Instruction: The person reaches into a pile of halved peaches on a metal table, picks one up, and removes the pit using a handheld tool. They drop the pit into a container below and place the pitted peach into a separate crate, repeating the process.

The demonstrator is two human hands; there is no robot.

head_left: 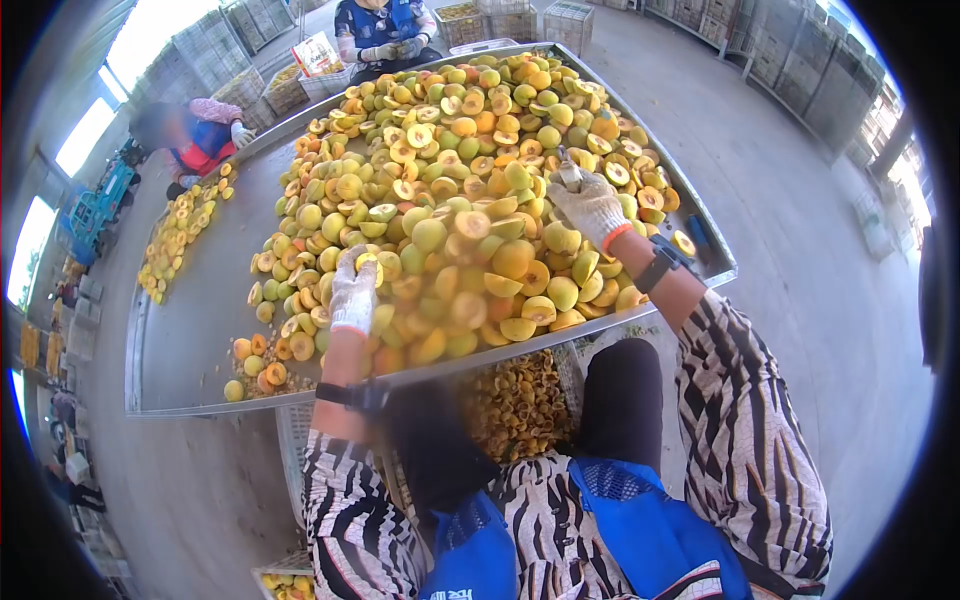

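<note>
Gloved left hand [353, 292] pinching a fruit half [368, 262] over the heap, right hand [590, 205] closed around a knife [568, 172] farther up the metal surface [190, 340]

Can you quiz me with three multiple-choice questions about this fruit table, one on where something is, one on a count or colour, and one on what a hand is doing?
1. Where does the big heap of halved fruit lie?
A. on the metal table
B. on the floor
C. in a wheelbarrow

2. How many co-workers sit at the far side of the table?
A. none
B. two
C. five

3. What is the left hand doing?
A. resting flat on bare metal
B. holding a fruit
C. hanging at the person's side

Answers:
1 A, the heap covers the table's tray top.
2 B, one person in blue sits at the far end and another at the far left corner.
3 B, the gloved fingers close round a yellow fruit, while the right hand grips a small tool over the heap.
</note>
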